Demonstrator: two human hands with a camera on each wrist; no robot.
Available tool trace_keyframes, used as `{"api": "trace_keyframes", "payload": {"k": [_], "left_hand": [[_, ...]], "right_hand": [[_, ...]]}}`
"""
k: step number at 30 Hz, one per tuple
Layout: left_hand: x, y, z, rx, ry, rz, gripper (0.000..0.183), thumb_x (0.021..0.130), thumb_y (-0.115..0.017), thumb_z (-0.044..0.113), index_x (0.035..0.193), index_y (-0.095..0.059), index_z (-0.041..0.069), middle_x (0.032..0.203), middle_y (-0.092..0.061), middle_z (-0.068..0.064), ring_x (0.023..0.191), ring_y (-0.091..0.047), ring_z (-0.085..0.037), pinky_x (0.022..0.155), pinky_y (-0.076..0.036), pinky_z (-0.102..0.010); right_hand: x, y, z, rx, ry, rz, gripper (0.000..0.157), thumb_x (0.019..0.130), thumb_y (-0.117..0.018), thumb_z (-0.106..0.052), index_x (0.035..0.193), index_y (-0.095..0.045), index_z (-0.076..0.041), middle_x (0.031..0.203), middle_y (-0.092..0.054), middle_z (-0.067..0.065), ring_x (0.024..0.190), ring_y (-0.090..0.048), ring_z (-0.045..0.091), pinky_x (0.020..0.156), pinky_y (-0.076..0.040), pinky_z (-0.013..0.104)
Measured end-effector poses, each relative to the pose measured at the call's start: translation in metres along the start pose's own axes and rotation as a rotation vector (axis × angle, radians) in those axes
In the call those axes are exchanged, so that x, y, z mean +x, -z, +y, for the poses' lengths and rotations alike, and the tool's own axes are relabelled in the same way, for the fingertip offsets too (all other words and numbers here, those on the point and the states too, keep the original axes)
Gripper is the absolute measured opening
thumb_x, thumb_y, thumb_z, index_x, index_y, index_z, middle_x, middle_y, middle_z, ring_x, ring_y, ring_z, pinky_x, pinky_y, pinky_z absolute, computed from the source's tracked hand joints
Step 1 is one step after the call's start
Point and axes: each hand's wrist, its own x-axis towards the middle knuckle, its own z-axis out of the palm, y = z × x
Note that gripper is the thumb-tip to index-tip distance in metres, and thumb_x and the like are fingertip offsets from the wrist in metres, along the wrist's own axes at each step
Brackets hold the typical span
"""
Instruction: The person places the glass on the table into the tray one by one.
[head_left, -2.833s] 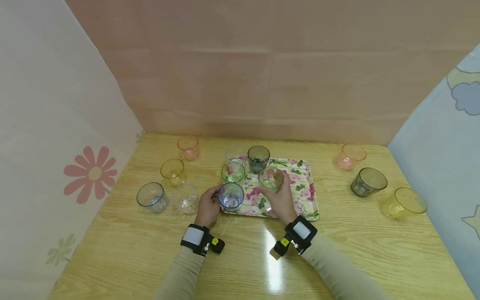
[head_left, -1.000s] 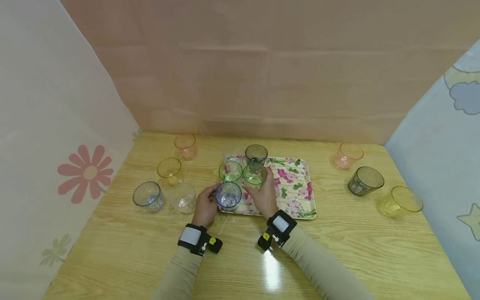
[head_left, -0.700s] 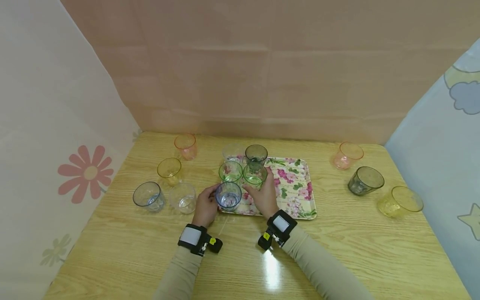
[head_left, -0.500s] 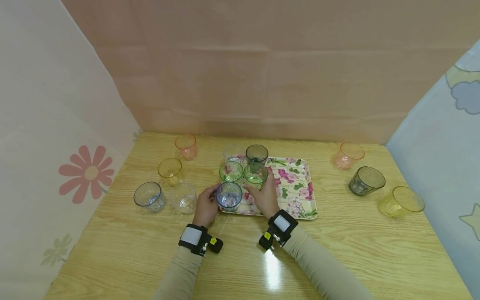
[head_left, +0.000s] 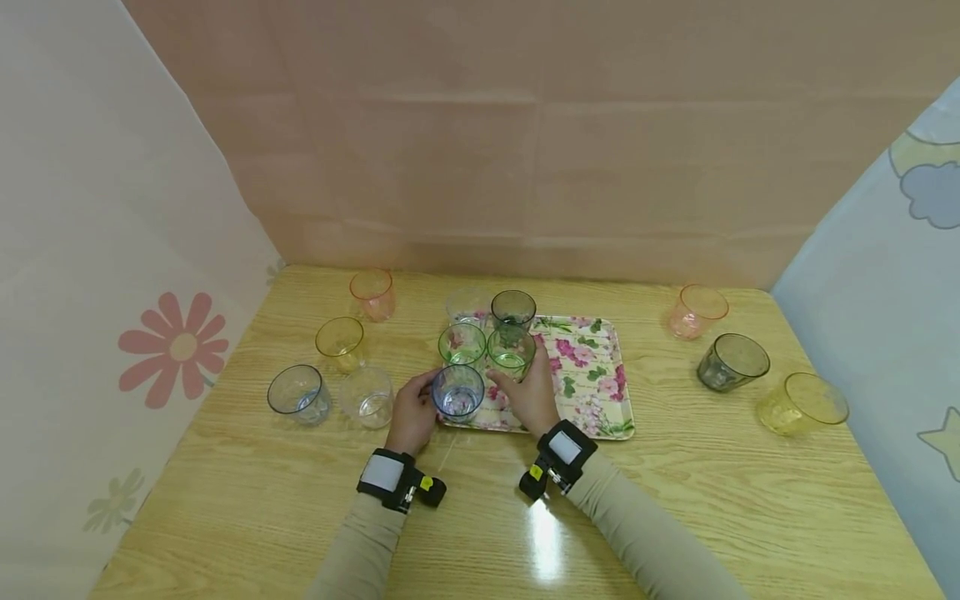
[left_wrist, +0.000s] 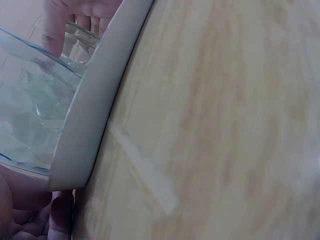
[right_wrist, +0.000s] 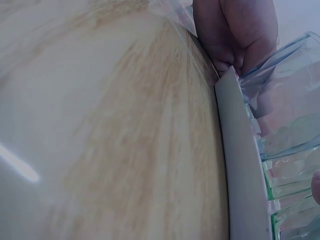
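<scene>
Presently gripped, green: transparent green round tumbler [head_left: 511,353] toward the left edge of the rectangular flowered tray [head_left: 592,387], right hand [head_left: 533,392] curled round it.
Gripped, blue: transparent blue-rimmed tumbler [head_left: 458,397] at the tray's near left corner, left hand [head_left: 411,412] curled round it.
Tray: five tumblers appear placed, both included.
Wooden bench [head_left: 240,500]: seven left, four transparent tumblers [head_left: 341,347] leftward, three transparent tumblers [head_left: 732,367] rightward.

Ctr frame: tray [head_left: 588,400] cream, pink floral + grn lvs; blue-rim glass [head_left: 458,400], 2 grn glasses [head_left: 512,357] above. R: pink glass [head_left: 688,321], smoke-gry glass [head_left: 722,371], ylw glass [head_left: 786,412]. Table [head_left: 262,500]: lt-tan wood grain. Sleeves [head_left: 648,521]: beige. L sheet [head_left: 97,192]: wht w/ red-pink flower [head_left: 178,348]. Top backdrop [head_left: 480,158]: tan.
</scene>
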Motion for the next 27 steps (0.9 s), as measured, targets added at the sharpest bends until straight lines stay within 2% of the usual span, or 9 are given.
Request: {"api": "trace_keyframes", "payload": {"k": [5,13,16,22,27], "left_hand": [[0.0,0.0,0.0,-0.004,0.004,0.0,0.039,0.091,-0.051,-0.006,0.127,-0.061,0.002,0.111,-0.064,-0.015,0.095,-0.059,-0.023,0.078,-0.051,-0.036],[-0.001,0.0,0.001,-0.005,0.008,0.001,0.038,0.091,-0.052,-0.005,0.127,-0.061,0.003,0.112,-0.064,-0.015,0.097,-0.059,-0.023,0.079,-0.051,-0.036],[-0.001,0.0,0.001,0.001,0.01,-0.001,0.038,0.091,-0.052,-0.004,0.127,-0.061,0.003,0.113,-0.063,-0.015,0.098,-0.059,-0.023,0.08,-0.051,-0.036],[-0.001,0.001,0.002,0.013,-0.001,0.0,0.037,0.091,-0.053,-0.004,0.127,-0.061,0.002,0.116,-0.063,-0.016,0.1,-0.059,-0.024,0.084,-0.05,-0.039],[0.0,0.0,0.001,0.011,0.016,0.001,0.037,0.091,-0.054,-0.002,0.127,-0.061,0.003,0.116,-0.063,-0.014,0.101,-0.059,-0.023,0.084,-0.05,-0.038]], "right_hand": [[0.0,0.0,-0.002,0.034,0.047,0.0,0.085,0.081,-0.074,-0.021,0.148,-0.025,0.0,0.144,-0.037,0.022,0.131,-0.037,0.034,0.108,-0.029,0.046],[-0.009,0.007,-0.029,0.041,0.093,-0.026,0.078,0.082,-0.071,-0.008,0.143,-0.025,0.011,0.139,-0.036,0.034,0.128,-0.036,0.045,0.105,-0.031,0.055],[-0.007,0.004,-0.022,0.044,0.096,-0.019,0.078,0.082,-0.071,-0.009,0.143,-0.026,0.01,0.138,-0.037,0.032,0.128,-0.038,0.044,0.105,-0.031,0.054],[0.003,-0.001,0.006,0.04,0.081,-0.001,0.08,0.08,-0.075,-0.018,0.145,-0.03,-0.004,0.138,-0.042,0.017,0.128,-0.042,0.03,0.106,-0.034,0.044],[0.003,-0.001,0.004,0.037,0.083,-0.006,0.08,0.081,-0.074,-0.017,0.145,-0.029,-0.003,0.139,-0.042,0.018,0.128,-0.042,0.03,0.106,-0.034,0.045]]}}
